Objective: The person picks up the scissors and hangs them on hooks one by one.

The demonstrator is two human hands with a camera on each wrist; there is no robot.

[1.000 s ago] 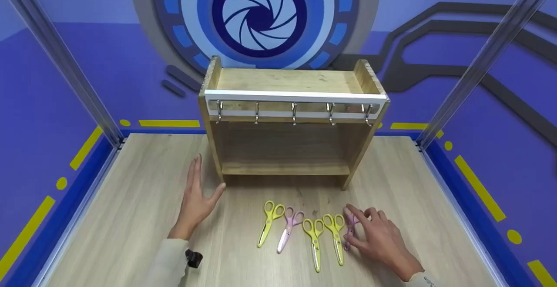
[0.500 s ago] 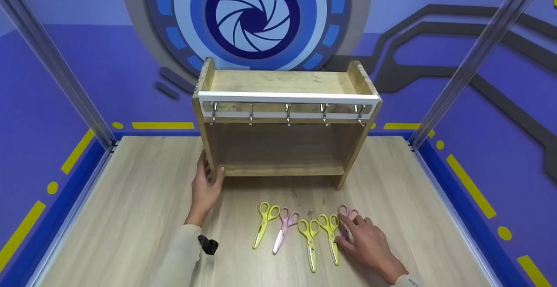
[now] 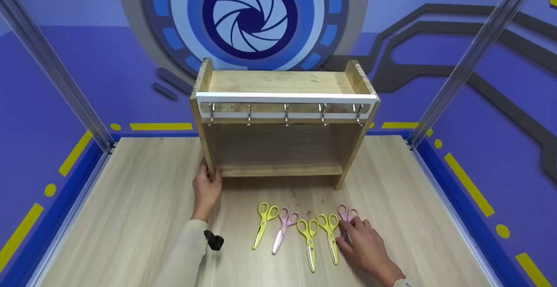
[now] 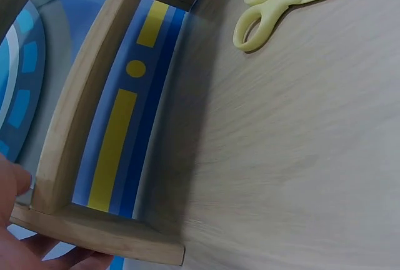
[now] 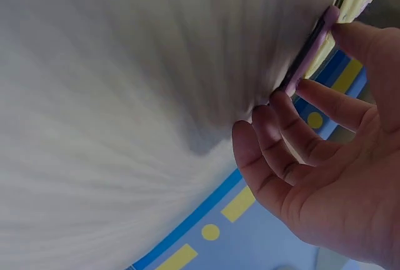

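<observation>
A small wooden rack (image 3: 354,147) stands at the back, with a white hook rail (image 3: 287,96) across its front. My left hand (image 3: 206,193) grips the lower end of its left side panel, thumb in front and fingers on the outer side; the left wrist view shows the fingers passing behind the wooden edge (image 4: 119,235). On the table, my right hand (image 3: 365,243) pinches the rightmost pink scissors (image 3: 347,216) between thumb and fingers. Their handle loops point to the rack, and the hand hides most of the blades. In the right wrist view the scissors (image 5: 315,48) appear edge-on.
Left of the right hand lie yellow scissors (image 3: 330,234), a second yellow pair (image 3: 309,239), pink scissors (image 3: 283,230) and a third yellow pair (image 3: 263,226). Several metal hooks hang from the rail. Metal posts (image 3: 478,56) and blue-purple walls enclose the table (image 3: 143,200).
My left hand has moved right from beside the rack and taken hold of its left side panel. My right hand has shifted slightly down the rightmost pink scissors, baring their handle loops.
</observation>
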